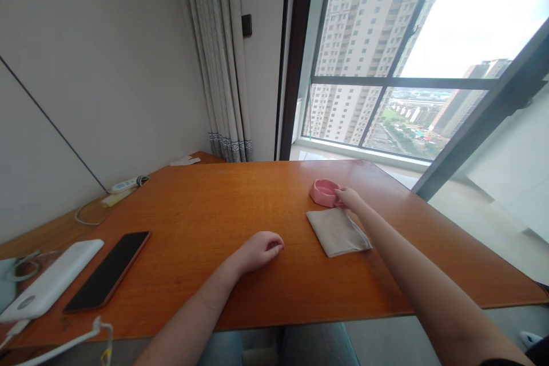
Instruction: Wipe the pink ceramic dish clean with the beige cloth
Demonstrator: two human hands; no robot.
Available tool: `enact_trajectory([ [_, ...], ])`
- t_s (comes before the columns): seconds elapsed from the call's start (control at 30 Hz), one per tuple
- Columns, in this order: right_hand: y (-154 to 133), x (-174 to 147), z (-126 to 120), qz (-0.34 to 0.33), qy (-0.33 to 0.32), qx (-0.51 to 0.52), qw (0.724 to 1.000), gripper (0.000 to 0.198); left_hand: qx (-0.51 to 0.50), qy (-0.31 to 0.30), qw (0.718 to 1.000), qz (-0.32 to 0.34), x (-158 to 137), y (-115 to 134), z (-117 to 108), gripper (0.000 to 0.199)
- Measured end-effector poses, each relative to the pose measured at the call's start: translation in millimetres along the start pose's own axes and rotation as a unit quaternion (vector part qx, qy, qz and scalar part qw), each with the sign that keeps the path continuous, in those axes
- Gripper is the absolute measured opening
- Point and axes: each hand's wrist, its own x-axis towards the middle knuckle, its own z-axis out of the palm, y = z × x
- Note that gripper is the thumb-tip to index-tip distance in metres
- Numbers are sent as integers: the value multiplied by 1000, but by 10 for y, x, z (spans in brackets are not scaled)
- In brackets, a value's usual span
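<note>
At the right of the table, my right hand [349,198] pinches the near right rim of a small pink bowl [319,194] with angular sides. The bowl stands upright, and its inside looks bare. Just in front of it lies a folded beige cloth [337,233], flat on the wood beneath my right wrist. My left hand [261,250] rests on the table left of the cloth, its fingers curled loosely together. Nothing shows in that hand.
On the left lie a black phone [109,270] and a white power bank [54,279] with a cable [64,349]. A power strip [124,185] sits by the wall. The brown table [206,206] reaches toward a window [386,83] and a grey curtain [221,57].
</note>
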Motion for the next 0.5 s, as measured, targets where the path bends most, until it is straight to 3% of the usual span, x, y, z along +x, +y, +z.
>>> enact_trajectory([
  [0.17,-103,-216,-23,-56,68,-87,992,35,104,21,994,17,-16,6,-74,26],
  [0.23,-150,-412,36,-119,116,-127,978,44,117,25,993,16,-21,-8,-91,26],
  [0.3,-191,-663,160,-229,151,-173,946,45,127,32,991,11,-22,-25,-103,26],
  [0.4,-205,-1023,403,-365,98,-181,908,36,126,42,991,-9,-27,-53,-123,26],
  [0.5,-133,-1206,564,-427,58,-148,890,29,100,42,993,-34,-47,-86,-158,27],
])
